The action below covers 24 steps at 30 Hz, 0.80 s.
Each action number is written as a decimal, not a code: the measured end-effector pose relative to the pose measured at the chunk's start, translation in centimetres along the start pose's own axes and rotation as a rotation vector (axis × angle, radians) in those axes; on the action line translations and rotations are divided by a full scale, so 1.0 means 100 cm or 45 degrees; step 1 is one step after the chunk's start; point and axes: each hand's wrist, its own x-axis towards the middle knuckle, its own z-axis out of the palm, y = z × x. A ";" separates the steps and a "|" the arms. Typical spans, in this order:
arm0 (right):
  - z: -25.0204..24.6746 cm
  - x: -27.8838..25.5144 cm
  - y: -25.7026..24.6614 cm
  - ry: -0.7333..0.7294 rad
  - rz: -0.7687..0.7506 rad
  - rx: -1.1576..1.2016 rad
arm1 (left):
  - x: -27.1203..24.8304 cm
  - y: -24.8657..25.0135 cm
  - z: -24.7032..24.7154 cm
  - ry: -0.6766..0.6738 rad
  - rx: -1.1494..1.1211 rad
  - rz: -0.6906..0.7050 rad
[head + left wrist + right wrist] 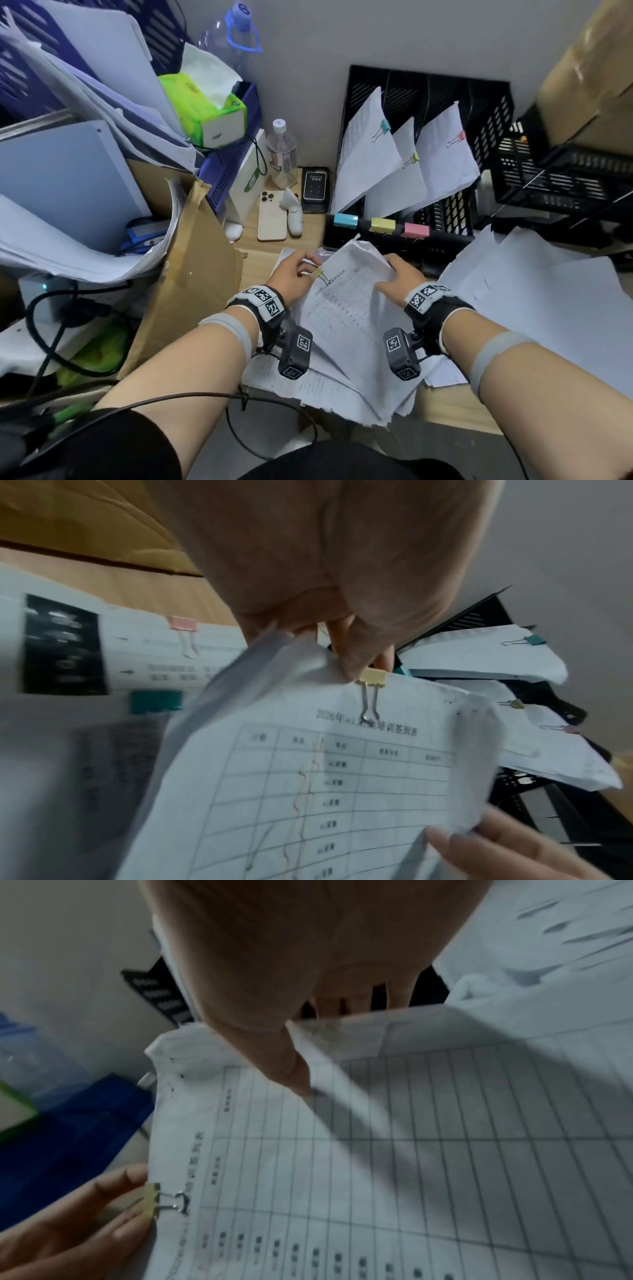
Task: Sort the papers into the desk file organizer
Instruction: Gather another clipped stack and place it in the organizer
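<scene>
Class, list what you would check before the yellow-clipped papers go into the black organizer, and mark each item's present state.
1. Yellow clip fastened on the held papers: ok.
2. Left hand holds the clipped edge: ok.
3. Right hand grips the far edge: ok.
4. Yellow label on the black organizer visible: ok.
5. Room left in that slot: cannot tell.

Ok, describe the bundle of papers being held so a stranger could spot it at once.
Start at the black file organizer against the wall; directly in front of it, both hands lift one bundle of papers. Its top sheet is a printed table, and a yellow binder clip bites its edge by the left hand.
</scene>
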 end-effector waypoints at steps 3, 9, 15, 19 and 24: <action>-0.013 -0.002 0.018 -0.024 0.074 0.121 | 0.012 0.017 0.005 0.030 -0.049 0.043; -0.024 -0.021 0.048 0.116 0.270 0.349 | 0.022 0.024 0.026 -0.058 -0.047 -0.106; -0.039 -0.033 0.055 0.201 0.325 0.544 | 0.026 0.023 0.039 -0.174 -0.077 -0.182; -0.056 -0.027 0.051 0.298 0.302 0.694 | 0.019 0.037 0.044 -0.332 -0.194 -0.209; -0.097 -0.019 0.022 0.516 0.094 0.826 | 0.023 0.062 0.045 -0.338 -0.184 -0.115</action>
